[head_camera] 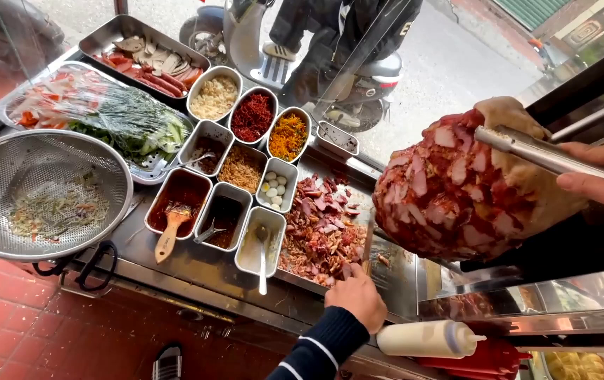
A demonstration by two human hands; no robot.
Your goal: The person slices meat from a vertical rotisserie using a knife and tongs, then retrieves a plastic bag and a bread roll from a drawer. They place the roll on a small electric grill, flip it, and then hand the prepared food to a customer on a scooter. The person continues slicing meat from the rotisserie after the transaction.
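Left hand [358,295], lower centre of frame, dark sleeve with white stripes, fingers curled around the handle of a long knife [368,243]; the blade runs upward toward the underside of the meat cone. Right hand [601,179], right edge, grasps metal tongs [537,149] that lie against the upper right of the meat cone [456,190]. The cone fills right of centre: stacked slices, red and pale pink, browned at top. Below and left of it, a pile of shaved meat [319,236] lies on the steel counter [196,271], just beside the left hand. Left of the pile, a cluster of small steel tubs: dark sauce with a wooden-handled brush [173,229], another dark sauce, a pale sauce with a spoon [262,257], small white eggs [274,190], fried bits, red shreds [252,116], orange shreds [288,136], pale crumbs. Upper left: tray of sausages and sliced meat [140,60], tray of greens under plastic wrap [105,112]. Far left: large mesh colander [41,193] with vegetable scraps. Bottom right: white squeeze bottle [428,339] lying on its side. Beyond the glass, top centre, a scooter [259,49] with a rider.
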